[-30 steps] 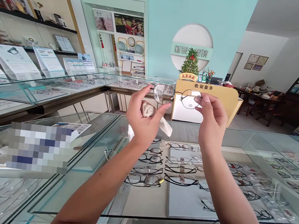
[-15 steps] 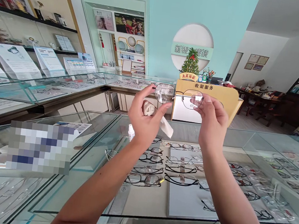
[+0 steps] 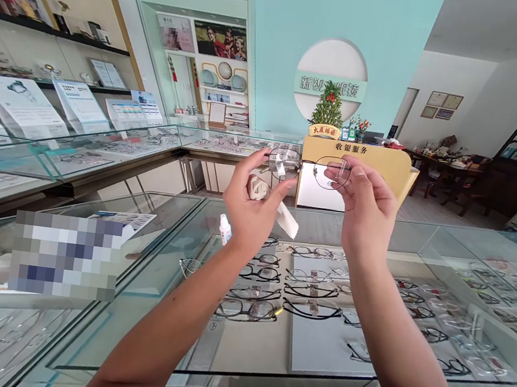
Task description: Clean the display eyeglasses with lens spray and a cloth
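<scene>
A glass display counter [image 3: 164, 345] filled with rows of eyeglass frames is seen below two raised arms. A pair of thin-rimmed glasses [image 3: 311, 167] is held up at the centre, above the counter. The right hand [image 3: 367, 210] is closed on the right lens rim. The left hand [image 3: 251, 208] pinches the left lens, with a crumpled cloth [image 3: 270, 198] tucked in its palm. A small spray bottle [image 3: 224, 228] stands on the glass beside the left wrist.

Glasses [image 3: 309, 168] between two raised hands
</scene>
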Motion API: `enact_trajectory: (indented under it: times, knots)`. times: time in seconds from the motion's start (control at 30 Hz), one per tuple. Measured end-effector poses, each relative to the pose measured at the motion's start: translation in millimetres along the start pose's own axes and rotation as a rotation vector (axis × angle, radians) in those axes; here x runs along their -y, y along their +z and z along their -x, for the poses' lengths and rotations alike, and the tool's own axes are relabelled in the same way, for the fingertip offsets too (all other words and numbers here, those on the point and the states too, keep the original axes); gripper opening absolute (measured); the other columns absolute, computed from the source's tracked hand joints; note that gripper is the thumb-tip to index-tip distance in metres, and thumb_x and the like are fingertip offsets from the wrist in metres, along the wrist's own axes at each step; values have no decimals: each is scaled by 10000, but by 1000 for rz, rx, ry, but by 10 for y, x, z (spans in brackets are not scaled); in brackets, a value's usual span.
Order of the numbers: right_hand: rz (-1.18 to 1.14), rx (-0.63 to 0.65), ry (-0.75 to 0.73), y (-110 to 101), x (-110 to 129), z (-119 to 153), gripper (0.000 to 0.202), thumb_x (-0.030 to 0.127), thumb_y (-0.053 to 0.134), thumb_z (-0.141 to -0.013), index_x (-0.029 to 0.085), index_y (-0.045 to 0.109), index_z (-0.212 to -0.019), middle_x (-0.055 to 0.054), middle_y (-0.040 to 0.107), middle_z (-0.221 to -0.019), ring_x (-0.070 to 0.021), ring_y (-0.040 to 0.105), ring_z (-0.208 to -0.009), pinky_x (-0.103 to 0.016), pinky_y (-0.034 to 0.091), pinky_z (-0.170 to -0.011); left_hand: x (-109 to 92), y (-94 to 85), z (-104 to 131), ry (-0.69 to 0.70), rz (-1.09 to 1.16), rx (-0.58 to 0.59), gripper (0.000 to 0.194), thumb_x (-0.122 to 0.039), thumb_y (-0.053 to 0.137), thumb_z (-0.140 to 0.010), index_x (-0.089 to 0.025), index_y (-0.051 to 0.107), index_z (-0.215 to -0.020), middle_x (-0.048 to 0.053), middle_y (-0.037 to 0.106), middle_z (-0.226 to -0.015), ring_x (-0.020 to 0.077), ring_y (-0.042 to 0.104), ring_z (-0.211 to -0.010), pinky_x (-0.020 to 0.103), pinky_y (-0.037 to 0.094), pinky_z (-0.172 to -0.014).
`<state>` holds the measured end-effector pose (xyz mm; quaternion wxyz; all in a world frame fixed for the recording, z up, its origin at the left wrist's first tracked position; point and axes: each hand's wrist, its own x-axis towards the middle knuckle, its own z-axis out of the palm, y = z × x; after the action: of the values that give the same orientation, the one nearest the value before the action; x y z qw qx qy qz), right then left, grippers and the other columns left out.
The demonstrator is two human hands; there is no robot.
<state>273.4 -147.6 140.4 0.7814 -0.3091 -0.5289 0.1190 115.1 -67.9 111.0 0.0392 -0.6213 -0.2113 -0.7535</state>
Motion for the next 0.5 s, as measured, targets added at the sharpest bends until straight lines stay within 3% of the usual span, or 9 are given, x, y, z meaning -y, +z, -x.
enact_trajectory:
  times: [0.17,0.27,0.33,0.5]
  knots:
    - [130,25,-71,-116,-9,-70,349,492,545,-1109,261,783,-1214,-108,837,-1212,-280,808,-1166,-488,655,-965,2,-27,-34,39,-53,-6,583,-523,847,-952,-254,653,-1431,101,748,-1416,291,726,-1330,471,618,-1135]
    - [310,69,-249,-247,99,-140,221,391,689,-1039,289,800,-1201,-94,780,-1363,-300,710,-1359,-525,605,-1073,-24,-65,-72,85,-55,40,573,-494,878,-929,-263,674,-1412,90,765,-1390,289,749,-1279,463,633,-1109]
    - [419,164,-317,-308,173,-167,165,356,745,-1009,299,824,-1143,-87,761,-1386,-311,675,-1403,-563,543,-1169,-56,-90,-91,112,-64,108,564,-469,886,-926,-267,682,-1412,89,772,-1388,290,763,-1252,466,640,-1099]
    - [537,347,-264,-351,195,-171,116,290,729,-1017,307,844,-1012,-76,778,-1332,-325,712,-1306,-607,519,-1173,-155,-139,-115,151,-110,223,568,-498,902,-903,-275,702,-1387,96,781,-1404,306,773,-1250,496,645,-1111]
